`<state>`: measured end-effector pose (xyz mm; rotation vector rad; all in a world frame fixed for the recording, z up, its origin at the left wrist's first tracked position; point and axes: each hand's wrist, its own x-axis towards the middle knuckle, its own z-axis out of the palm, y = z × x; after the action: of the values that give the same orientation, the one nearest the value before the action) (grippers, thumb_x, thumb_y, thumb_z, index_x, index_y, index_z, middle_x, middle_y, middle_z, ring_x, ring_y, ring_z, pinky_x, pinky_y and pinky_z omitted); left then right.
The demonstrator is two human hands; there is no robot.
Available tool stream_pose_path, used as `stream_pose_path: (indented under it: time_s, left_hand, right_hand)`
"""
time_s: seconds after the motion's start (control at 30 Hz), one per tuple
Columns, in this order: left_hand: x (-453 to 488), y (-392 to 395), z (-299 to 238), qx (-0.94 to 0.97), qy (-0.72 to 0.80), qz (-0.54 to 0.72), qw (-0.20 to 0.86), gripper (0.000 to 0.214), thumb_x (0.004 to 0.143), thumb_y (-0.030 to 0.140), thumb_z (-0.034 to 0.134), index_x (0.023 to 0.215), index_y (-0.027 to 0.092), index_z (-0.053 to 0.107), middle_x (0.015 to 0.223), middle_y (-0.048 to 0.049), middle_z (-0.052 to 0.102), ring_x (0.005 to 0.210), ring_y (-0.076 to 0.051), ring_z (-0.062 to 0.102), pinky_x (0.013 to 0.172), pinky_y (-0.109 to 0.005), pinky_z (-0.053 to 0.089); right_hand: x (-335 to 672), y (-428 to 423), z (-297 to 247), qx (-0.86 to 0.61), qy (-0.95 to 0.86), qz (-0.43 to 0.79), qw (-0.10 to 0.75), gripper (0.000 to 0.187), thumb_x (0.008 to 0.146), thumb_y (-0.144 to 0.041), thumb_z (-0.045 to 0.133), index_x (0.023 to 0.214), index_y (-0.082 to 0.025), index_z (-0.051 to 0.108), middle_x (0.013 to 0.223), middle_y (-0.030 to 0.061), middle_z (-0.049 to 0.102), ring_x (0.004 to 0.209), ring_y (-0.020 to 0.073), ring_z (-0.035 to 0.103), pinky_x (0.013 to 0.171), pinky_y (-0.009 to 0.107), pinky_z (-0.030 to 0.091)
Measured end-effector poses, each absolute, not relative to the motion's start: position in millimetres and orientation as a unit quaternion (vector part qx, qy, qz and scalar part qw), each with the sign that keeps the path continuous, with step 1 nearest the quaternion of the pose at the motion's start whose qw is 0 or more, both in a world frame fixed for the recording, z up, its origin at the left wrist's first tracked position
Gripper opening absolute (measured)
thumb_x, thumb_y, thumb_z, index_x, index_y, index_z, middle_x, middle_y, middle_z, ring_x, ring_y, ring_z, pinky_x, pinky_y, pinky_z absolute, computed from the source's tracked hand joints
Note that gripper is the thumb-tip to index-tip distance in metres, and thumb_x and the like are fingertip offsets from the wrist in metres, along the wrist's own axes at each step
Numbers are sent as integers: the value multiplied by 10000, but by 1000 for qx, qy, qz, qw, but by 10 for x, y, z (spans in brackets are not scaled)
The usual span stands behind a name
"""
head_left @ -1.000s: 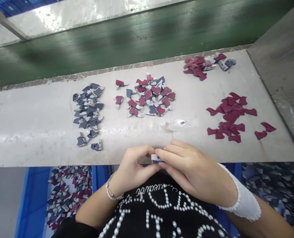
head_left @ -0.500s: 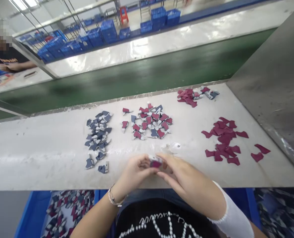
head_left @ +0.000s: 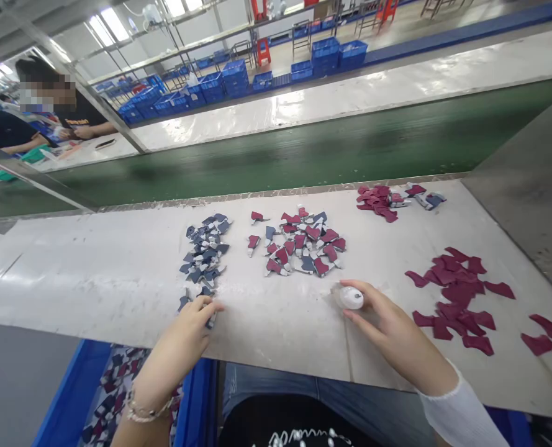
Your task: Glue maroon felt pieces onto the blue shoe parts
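Note:
My left hand [head_left: 189, 329] is over the lower end of a column of grey-and-white moulded pieces [head_left: 205, 254]. Its bent thumb and fingers close on one grey-and-white piece [head_left: 212, 321], largely hidden beneath them. On the right, my right hand [head_left: 378, 316] has its thumb and fingers around a small white bottle [head_left: 351, 298] with a dark spot at its end. Beyond the hands, in the middle, lies a cluster of maroon-and-white pieces [head_left: 313, 233], with a few grey ones among them. Flat maroon pieces [head_left: 462, 292] are spread to the right of my right hand.
A smaller maroon heap [head_left: 378, 202] lies at the table's back right, beside a metal panel [head_left: 527, 180]. Below the front edge, a blue bin [head_left: 77, 385] holds many mixed pieces. Across the green strip, two people sit at left, and blue crates [head_left: 233, 77] line the back.
My hands have parted, and the maroon-and-white piece is no longer between them. The left went left to the grey pieces; the right took hold of the white bottle. The view shifted.

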<state>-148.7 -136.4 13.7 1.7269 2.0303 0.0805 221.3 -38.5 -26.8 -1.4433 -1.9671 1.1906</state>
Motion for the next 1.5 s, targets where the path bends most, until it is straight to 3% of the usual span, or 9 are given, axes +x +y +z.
stream_pose_path:
  time_s: [0.2,0.3,0.43,0.6,0.87,1.03,1.27,1.4,1.5]
  left_hand:
    - [-1164,-1238,-122,649,708,175,218,319,863,79,529,1086,250,679,1161,-66,653,1113,-251,624,967,-409,535]
    - [-930,-1088,-192,692,648,223,225,333,883,165,651,1198,270,647,1121,-58,704,1049,-255,639,943,-431,536]
    - [-711,-941,-363,737,584,232,249,334,860,226,739,1187,270,687,1047,-59,720,1015,-252,624,931,-421,518]
    - [-719,-918,-404,739,556,241,294,366,938,237,636,1298,302,644,1131,-80,701,1065,-255,620,959,-441,505]
    - [-674,-919,-364,352,580,558,477,350,696,319,884,963,190,699,964,-45,742,911,-190,720,853,-308,600]
    - [-456,-907,-379,297,532,554,567,361,864,523,692,1086,258,587,1216,-54,686,803,-165,757,584,-233,614]
    - [-133,-1035,-208,278,432,480,712,401,924,358,664,1284,283,501,1240,-62,618,914,-168,746,805,-263,618]
    - [-33,-1103,-134,363,449,464,672,665,740,134,836,1279,299,484,1132,-13,598,813,-97,693,770,-206,585]
    - [25,-1127,-94,413,470,476,618,530,773,126,804,1183,284,508,1069,1,611,803,-87,663,719,-182,559]
  right_hand:
    - [2042,-366,-118,-500,-702,466,201,490,961,-533,526,1380,-286,472,1336,123,640,1177,322,631,976,534,513]
    - [2105,-488,13,-496,-638,541,233,524,951,-533,544,1392,-315,362,1008,48,738,895,259,701,838,463,558]
    - [2253,-630,128,-469,-604,574,294,250,892,-456,649,1078,-306,577,817,-9,688,740,206,639,693,352,533]
    - [2430,-655,161,-472,-565,592,328,336,713,-431,838,970,-263,701,882,31,696,702,200,633,584,309,516]
    - [2281,-602,85,-319,-565,688,324,456,768,-638,714,917,-238,553,597,-48,565,465,133,520,423,252,390]
    - [2185,-612,155,-283,-578,707,293,457,806,-643,677,967,-237,544,670,-8,683,552,174,644,495,277,478]
    - [2231,-653,485,-365,-640,612,288,275,836,-332,754,1090,-326,649,983,27,742,781,223,725,640,332,584]
    - [2155,-772,543,-441,-617,567,321,299,800,-291,777,1048,-309,611,901,27,722,723,229,711,604,349,586]
    - [2064,-816,556,-465,-651,493,341,251,766,-298,796,903,-288,586,748,-9,655,589,190,640,499,314,532]
